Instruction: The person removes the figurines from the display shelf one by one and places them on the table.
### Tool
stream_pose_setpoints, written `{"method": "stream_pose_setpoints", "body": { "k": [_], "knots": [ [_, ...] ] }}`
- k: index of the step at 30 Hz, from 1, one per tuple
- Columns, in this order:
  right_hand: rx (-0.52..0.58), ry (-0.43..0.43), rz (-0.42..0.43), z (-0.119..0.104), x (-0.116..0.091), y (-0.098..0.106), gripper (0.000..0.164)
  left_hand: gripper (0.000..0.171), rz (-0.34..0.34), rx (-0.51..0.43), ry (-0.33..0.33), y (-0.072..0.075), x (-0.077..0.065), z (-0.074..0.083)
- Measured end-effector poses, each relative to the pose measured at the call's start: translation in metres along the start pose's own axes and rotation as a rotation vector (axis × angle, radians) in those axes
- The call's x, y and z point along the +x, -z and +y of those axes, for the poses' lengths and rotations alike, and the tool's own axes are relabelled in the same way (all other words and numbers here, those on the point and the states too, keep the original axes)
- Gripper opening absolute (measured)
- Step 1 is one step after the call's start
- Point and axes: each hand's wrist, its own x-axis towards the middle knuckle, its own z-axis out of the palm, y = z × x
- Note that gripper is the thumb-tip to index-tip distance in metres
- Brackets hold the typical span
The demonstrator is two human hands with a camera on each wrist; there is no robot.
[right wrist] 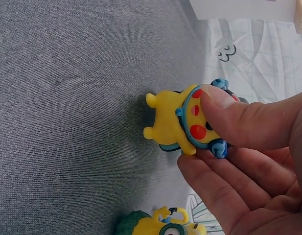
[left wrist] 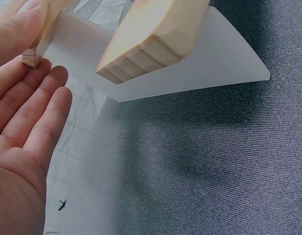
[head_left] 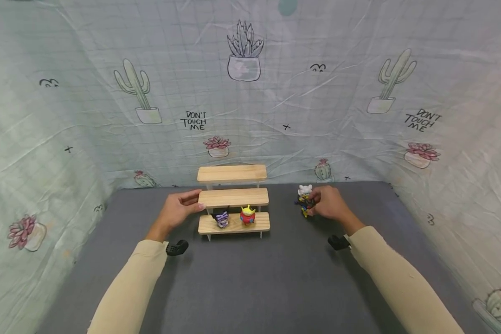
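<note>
A three-tier display stand with wooden boards (head_left: 234, 198) and pale side panels (left wrist: 190, 73) stands toward the back of the table. My left hand (head_left: 177, 209) holds the left end of its middle board, thumb on top and fingertips below. On the bottom board sit a purple figurine (head_left: 222, 220) and a red figurine with a yellow top (head_left: 247, 216). To the stand's right, my right hand (head_left: 327, 202) pinches a yellow figurine with red cheeks and a blue-edged hood (right wrist: 165, 115) between thumb and fingers. My thumb covers part of its face.
Close by the right hand are a white-headed figurine (head_left: 305, 190) and a yellow figurine with a goggle eye and green part (right wrist: 173, 229), cut off by the frame. A grey cloth (head_left: 242, 283) covers the table. Printed fabric (head_left: 275, 93) hangs behind and at both sides.
</note>
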Motion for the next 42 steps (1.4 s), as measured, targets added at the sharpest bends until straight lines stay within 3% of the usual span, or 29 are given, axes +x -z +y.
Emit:
{"method": "stream_pose_setpoints", "body": {
  "k": [16, 30, 42],
  "knots": [
    [0.018, -0.012, 0.008, 0.0, -0.002, -0.001, 0.039, 0.063, 0.008, -0.003, 0.01, 0.0, 0.001, 0.001],
    [-0.029, 0.014, 0.019, 0.005, -0.007, -0.006, 0.037, 0.063, 0.011, 0.004, 0.006, -0.001, -0.001, 0.003],
    [-0.001, 0.048, 0.064, 0.004, -0.019, -0.006, 0.041, 0.062, 0.008, 0.013, -0.003, -0.001, -0.001, 0.002]
  ]
}}
